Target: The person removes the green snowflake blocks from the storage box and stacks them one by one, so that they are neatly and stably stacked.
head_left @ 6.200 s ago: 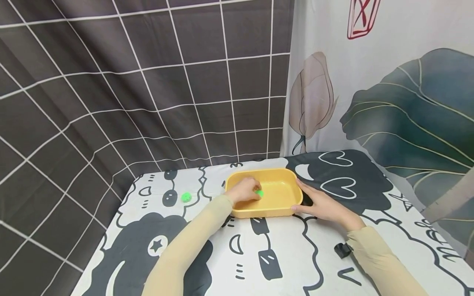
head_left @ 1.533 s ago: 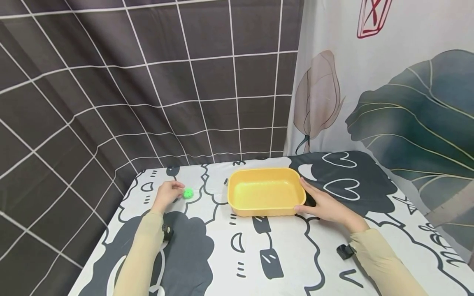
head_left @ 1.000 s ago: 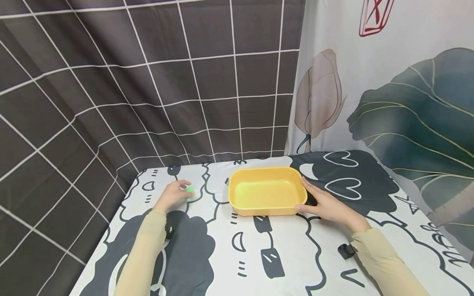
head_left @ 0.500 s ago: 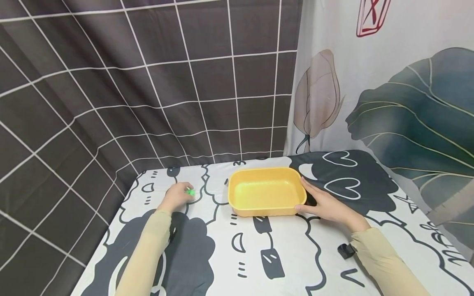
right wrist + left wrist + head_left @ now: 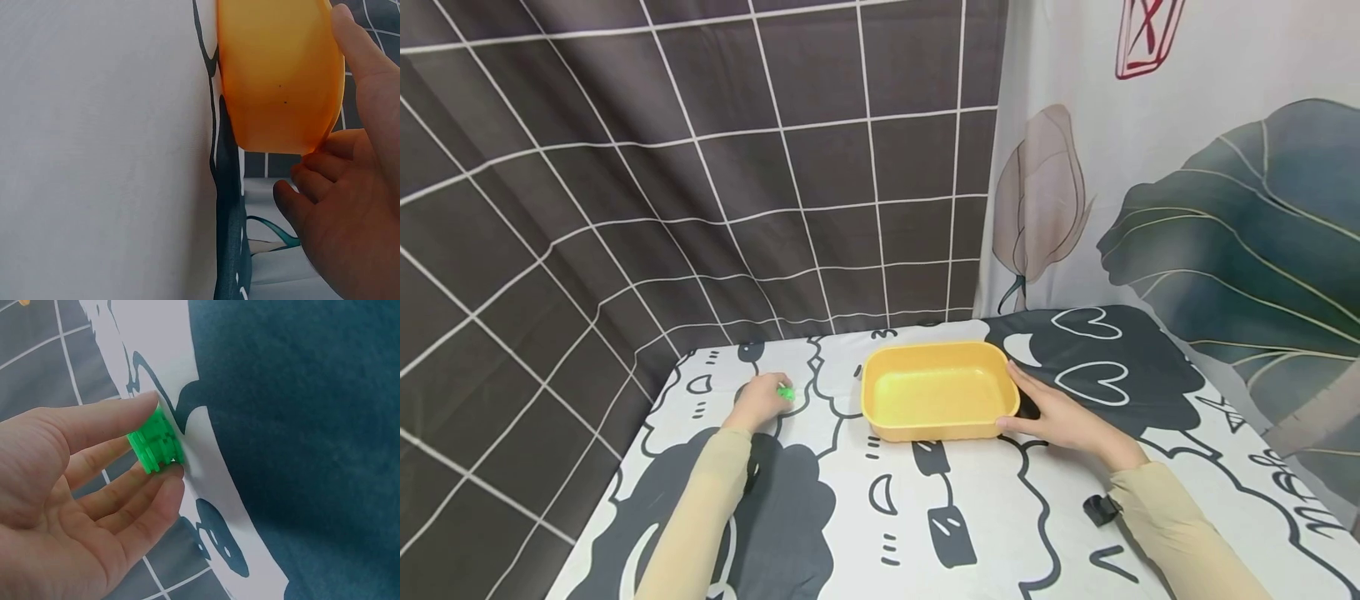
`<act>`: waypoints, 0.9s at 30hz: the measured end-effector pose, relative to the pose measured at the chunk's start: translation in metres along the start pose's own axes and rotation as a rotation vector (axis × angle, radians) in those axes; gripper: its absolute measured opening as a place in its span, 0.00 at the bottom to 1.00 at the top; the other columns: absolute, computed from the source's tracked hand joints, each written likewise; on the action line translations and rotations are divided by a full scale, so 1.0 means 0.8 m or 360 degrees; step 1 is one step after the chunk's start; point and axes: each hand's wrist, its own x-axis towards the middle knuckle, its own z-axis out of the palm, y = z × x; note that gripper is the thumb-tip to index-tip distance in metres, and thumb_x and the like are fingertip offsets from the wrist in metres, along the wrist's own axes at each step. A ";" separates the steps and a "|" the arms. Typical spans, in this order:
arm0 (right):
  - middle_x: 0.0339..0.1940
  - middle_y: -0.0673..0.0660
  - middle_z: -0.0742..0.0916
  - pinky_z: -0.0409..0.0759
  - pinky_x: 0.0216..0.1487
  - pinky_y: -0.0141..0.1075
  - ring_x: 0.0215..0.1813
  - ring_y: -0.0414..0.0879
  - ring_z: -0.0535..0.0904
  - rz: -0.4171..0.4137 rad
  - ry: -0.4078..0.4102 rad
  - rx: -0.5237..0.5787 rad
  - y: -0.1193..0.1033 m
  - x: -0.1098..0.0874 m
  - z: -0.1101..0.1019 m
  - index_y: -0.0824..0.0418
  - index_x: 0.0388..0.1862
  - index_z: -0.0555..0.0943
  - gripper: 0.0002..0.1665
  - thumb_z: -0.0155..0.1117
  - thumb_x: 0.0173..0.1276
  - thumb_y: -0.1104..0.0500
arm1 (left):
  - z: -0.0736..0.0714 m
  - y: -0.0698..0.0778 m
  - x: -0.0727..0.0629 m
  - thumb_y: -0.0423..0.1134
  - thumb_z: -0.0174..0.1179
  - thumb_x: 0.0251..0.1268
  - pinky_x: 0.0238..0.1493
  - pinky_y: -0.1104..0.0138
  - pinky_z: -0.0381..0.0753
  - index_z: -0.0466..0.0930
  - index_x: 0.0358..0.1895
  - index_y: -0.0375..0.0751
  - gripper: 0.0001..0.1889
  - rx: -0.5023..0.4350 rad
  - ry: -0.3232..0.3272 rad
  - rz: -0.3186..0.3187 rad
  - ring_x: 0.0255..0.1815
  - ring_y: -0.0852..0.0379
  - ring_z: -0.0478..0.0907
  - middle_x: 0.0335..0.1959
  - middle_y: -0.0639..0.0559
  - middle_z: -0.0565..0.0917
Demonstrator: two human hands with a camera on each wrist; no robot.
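My left hand (image 5: 762, 401) is at the left part of the table, low over the cloth. It pinches a small green toothed plastic piece (image 5: 156, 440) between thumb and fingertips; in the head view only part of the green shows past the fingers. To the right stands a yellow rectangular basin (image 5: 938, 432), upright, its smooth inside visible. My right hand (image 5: 1060, 414) holds the basin's right end, thumb at the near corner and fingers along the far one. The right wrist view shows the thumb on the basin's orange-looking wall (image 5: 281, 81) and the other fingers bent at its edge.
A white cloth (image 5: 1000, 533) with dark cartoon drawings covers the table. A dark gridded curtain (image 5: 820, 167) hangs behind and to the left, a leaf-patterned curtain (image 5: 1225, 250) on the right. A black wrist camera (image 5: 1101, 509) sits under the right wrist.
The left hand was inside the basin with a green piece, then moved left to another green piece on the cloth and took hold of it. The right hand stayed on the basin.
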 end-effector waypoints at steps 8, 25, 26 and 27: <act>0.81 0.69 0.57 0.57 0.72 0.65 0.77 0.70 0.55 -0.0007 0.0000 -0.0005 -0.003 0.001 0.000 0.64 0.82 0.48 0.63 0.68 0.64 0.33 | 0.002 -0.003 0.004 0.30 0.68 0.55 0.56 0.44 0.79 0.80 0.55 0.28 0.21 0.0014 -0.0004 0.0003 0.49 0.39 0.82 0.49 0.34 0.84; 0.81 0.69 0.56 0.57 0.72 0.64 0.78 0.69 0.55 -0.0006 -0.0012 0.0004 -0.003 0.002 0.001 0.64 0.82 0.48 0.63 0.67 0.64 0.33 | 0.001 -0.012 0.007 0.31 0.68 0.56 0.59 0.42 0.76 0.81 0.55 0.29 0.21 0.0024 -0.0029 0.0020 0.52 0.37 0.81 0.51 0.34 0.84; 0.81 0.69 0.56 0.57 0.73 0.64 0.78 0.69 0.55 -0.0005 -0.0014 0.0002 -0.002 0.002 0.001 0.64 0.82 0.48 0.63 0.67 0.64 0.33 | 0.001 -0.012 0.007 0.31 0.68 0.56 0.59 0.42 0.76 0.80 0.55 0.30 0.22 0.0016 -0.0030 0.0015 0.53 0.37 0.81 0.51 0.34 0.84; 0.81 0.69 0.56 0.57 0.72 0.64 0.78 0.69 0.55 -0.0001 -0.0017 0.0000 -0.001 0.002 0.001 0.64 0.82 0.48 0.63 0.67 0.64 0.32 | 0.002 -0.012 0.007 0.31 0.68 0.56 0.60 0.42 0.76 0.80 0.56 0.30 0.22 0.0012 -0.0033 0.0015 0.53 0.37 0.81 0.52 0.34 0.84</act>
